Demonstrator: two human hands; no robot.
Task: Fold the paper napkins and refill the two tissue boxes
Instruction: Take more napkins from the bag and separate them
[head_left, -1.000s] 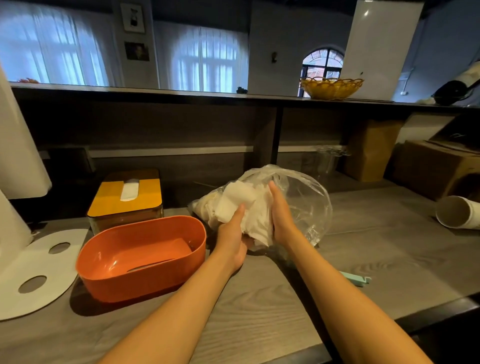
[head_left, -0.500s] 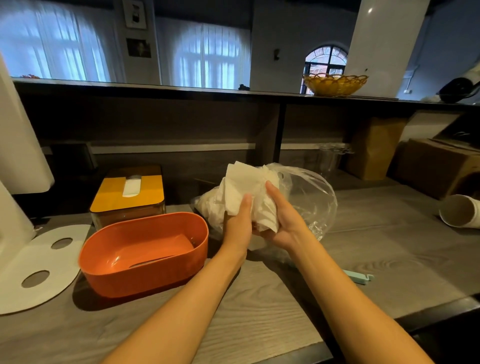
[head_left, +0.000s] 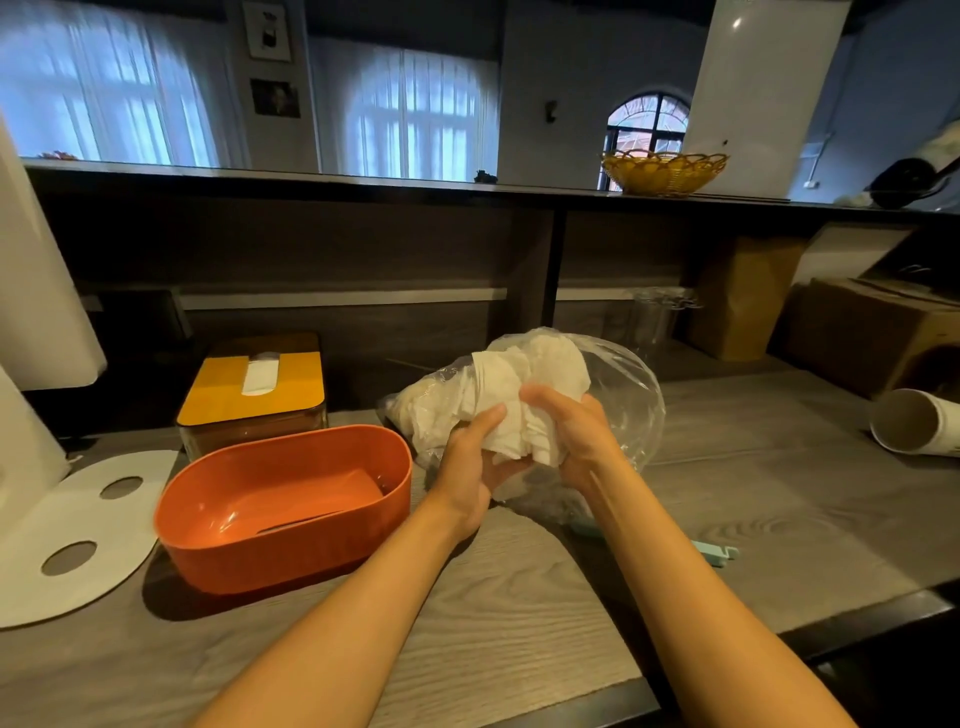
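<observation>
I see a grey wood-grain worktop beneath arched, curtained windows. Right of the glossy orange oval box, my left hand and right hand each grip crumpled white napkins against a crinkly clear bag.

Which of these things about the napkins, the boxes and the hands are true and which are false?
1. Both hands hold the crumpled white napkins. True: the left hand and the right hand grip the bunch together.
2. The orange tub is packed full of napkins. False: its inside looks bare.
3. The yellow-lidded box stands behind the orange tub. True.
4. The clear plastic bag lies inside the orange tub. False: it sits on the table, to the right of the tub.
5. A yellow basket sits on the high shelf. True.
</observation>
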